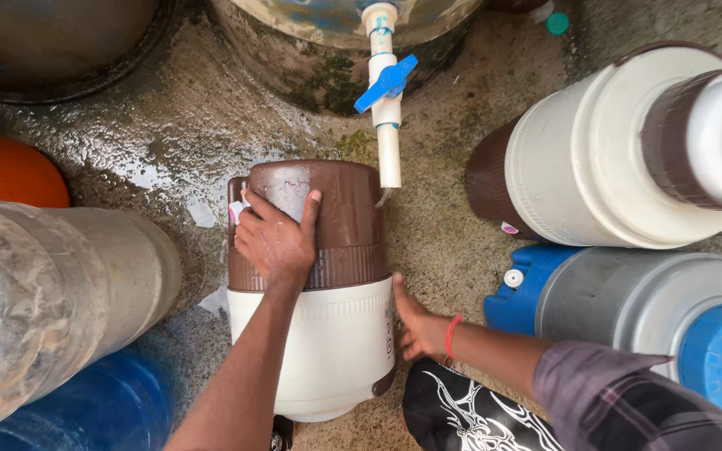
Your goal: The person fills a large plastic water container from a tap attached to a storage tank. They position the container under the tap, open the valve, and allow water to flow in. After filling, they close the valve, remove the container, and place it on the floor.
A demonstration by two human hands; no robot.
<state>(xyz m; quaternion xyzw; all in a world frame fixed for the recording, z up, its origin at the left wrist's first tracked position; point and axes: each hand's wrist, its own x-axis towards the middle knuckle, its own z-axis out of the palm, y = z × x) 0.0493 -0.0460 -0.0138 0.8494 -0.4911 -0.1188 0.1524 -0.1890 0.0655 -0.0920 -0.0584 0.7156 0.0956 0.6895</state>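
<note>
A brown and white water cooler jug lies on its side on wet concrete, its brown end pointing at a white pipe with a blue tap. My left hand lies flat on the brown part, fingers spread. My right hand, with a red band at the wrist, presses against the jug's right side near the white body.
A second brown and white jug and a grey and blue jug lie at the right. A large pale container, a blue bottle and an orange vessel crowd the left. Big drums stand behind the tap.
</note>
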